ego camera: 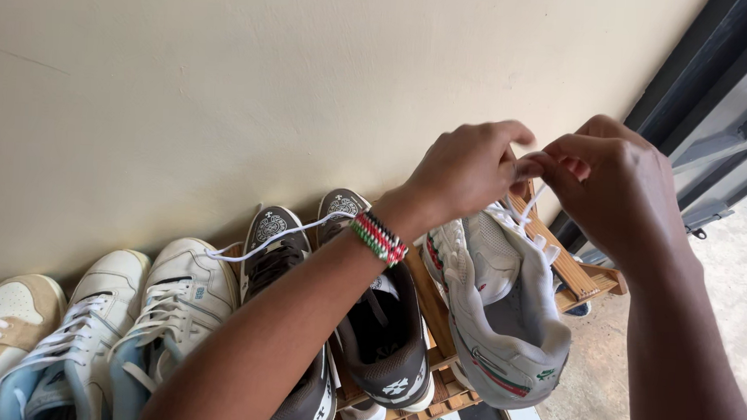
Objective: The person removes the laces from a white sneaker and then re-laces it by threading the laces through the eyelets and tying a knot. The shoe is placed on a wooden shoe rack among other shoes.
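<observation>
At the far left I see a beige sneaker, then a pair of white and light blue sneakers, all with toes toward the cream wall. Next comes a pair of dark brown sneakers, also toe to the wall, standing on a wooden rack.

The left forearm crosses the picture from the lower left up to the right, over these brown shoes, and it wears a beaded bracelet (red, green, white and black) at the wrist. The left hand is bent down at the wrist and its fingers are closed, pinching the white lace near the top. One loose end of the lace hangs away to the left, down to the white and blue pair.

Under both hands is the grey and white sneaker. It is lifted over the right end of the rack, a little tilted, with its long axis running from upper left to lower right; the heel opening points toward me and the toe points away, to the wall.

The right hand comes from the lower right, the back of the hand up, fingers curled, and it pinches the same lace just beside the left fingertips. Behind it stands a dark metal door.
</observation>
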